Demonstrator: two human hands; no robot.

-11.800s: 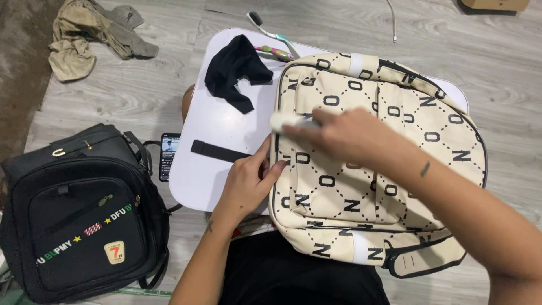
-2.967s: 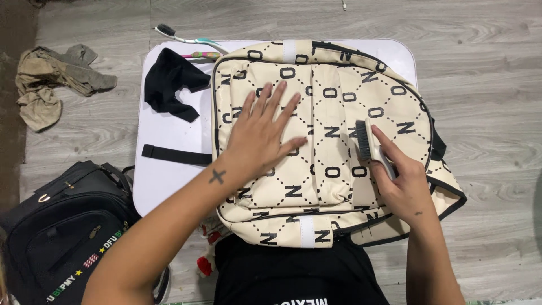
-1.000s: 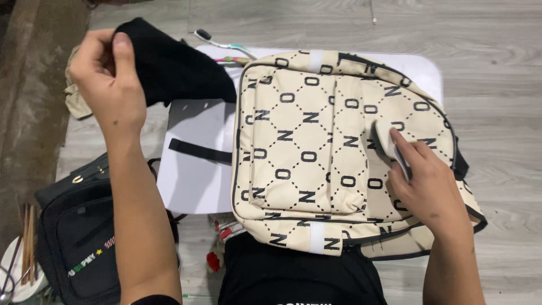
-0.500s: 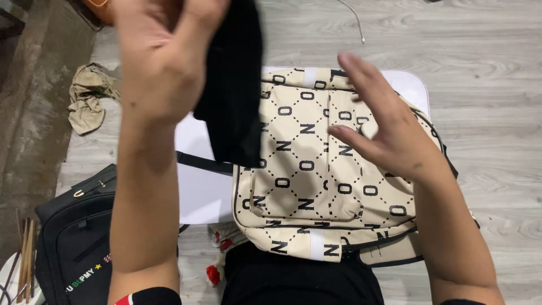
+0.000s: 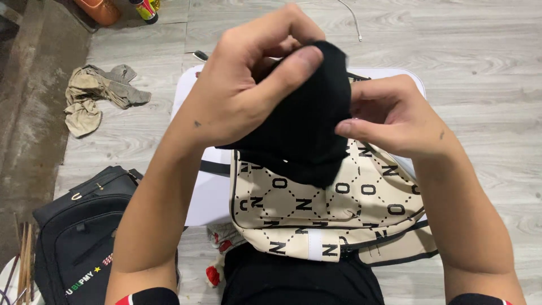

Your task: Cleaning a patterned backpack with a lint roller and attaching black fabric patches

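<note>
Both my hands hold a black cloth [image 5: 305,130] up in front of the camera. My left hand [image 5: 248,85] pinches its top edge between thumb and fingers. My right hand [image 5: 389,116] grips the cloth's right side. Below the cloth lies a cream backpack [image 5: 322,209] with a black letter-and-diamond pattern, flat on a small white table [image 5: 206,192]. The cloth and my hands hide most of the backpack's upper half.
A black backpack [image 5: 84,231] stands on the floor at the lower left. A crumpled beige rag [image 5: 93,99] lies on the grey plank floor at the left. A white cable [image 5: 350,20] lies at the top. Wooden sticks [image 5: 22,248] show at the far left edge.
My left hand lifted the black cloth off the table and brought it up to the middle. My right hand left the backpack and took hold of the cloth's right side.
</note>
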